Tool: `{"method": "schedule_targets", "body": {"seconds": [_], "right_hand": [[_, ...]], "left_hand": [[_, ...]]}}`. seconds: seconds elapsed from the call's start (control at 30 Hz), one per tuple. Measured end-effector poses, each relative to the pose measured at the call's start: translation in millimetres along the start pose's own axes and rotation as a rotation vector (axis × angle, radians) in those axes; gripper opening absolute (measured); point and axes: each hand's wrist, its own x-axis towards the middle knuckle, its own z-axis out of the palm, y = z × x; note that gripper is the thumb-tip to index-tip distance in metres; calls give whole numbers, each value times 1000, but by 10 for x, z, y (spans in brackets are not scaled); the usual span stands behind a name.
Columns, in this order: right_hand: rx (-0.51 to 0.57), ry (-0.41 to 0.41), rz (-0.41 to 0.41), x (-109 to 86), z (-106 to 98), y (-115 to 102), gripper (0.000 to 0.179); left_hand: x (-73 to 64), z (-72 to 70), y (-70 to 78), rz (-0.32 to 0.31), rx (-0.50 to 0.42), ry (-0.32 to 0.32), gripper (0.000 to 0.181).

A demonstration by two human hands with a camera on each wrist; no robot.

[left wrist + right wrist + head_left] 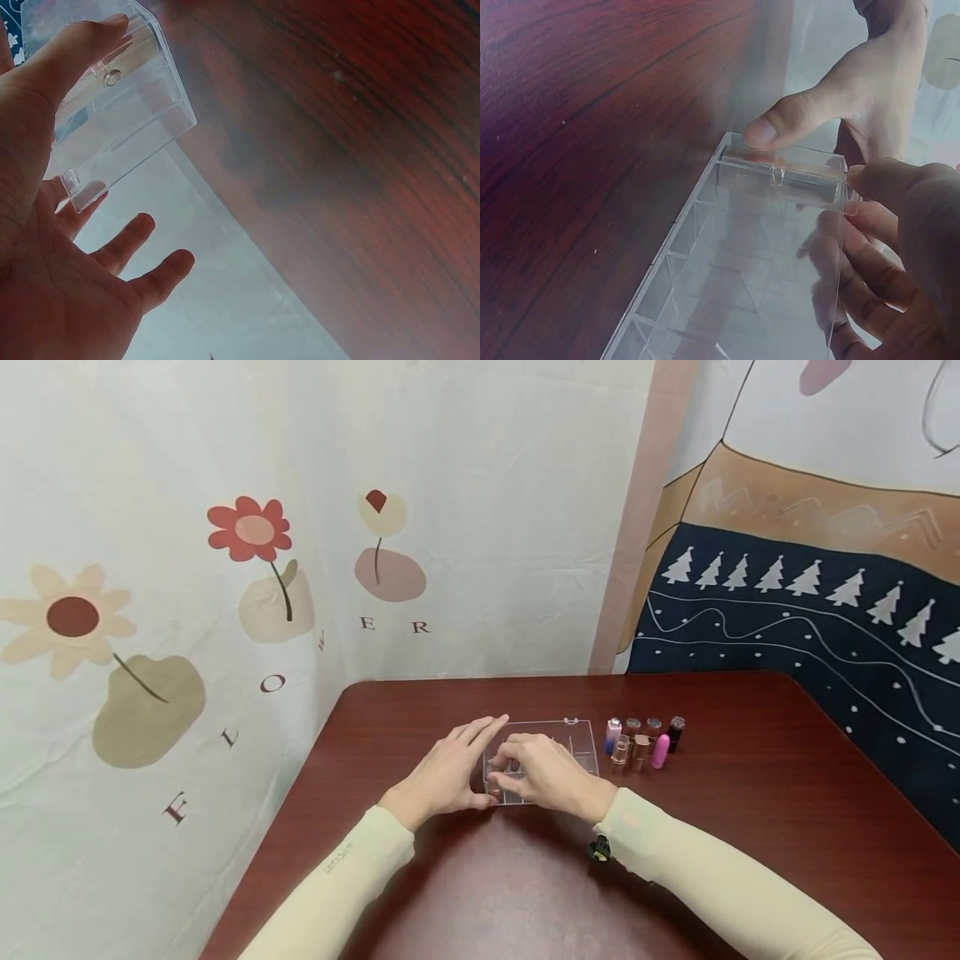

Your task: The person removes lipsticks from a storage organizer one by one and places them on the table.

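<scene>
A clear plastic compartment box lies on the table. My left hand holds its left end, thumb at the near corner, index finger along the far side; in the left wrist view the ring and little fingers spread free. My right hand reaches over the box's left part, thumb and fingers curled. In the end compartment lies a small clear bottle with a ring round its middle. The right thumb and index finger pinch around its far end, partly hidden by the plastic.
Right of the box stand several small bottles: a pink bullet-shaped one, a blue-and-pink one, a black one and clear ones. The dark red table meets patterned cloth at its left and back.
</scene>
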Motion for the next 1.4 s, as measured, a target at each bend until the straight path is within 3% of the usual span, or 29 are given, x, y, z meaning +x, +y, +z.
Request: {"method": "schedule_targets", "body": {"seconds": [0.7, 1.4], "right_hand": [[-61, 50, -50, -24, 55, -12, 18], [-40, 130, -74, -44, -173, -33, 19]], "left_hand": [[-2, -1, -12, -2, 6, -12, 134], [11, 17, -35, -7, -20, -23, 136]]}}
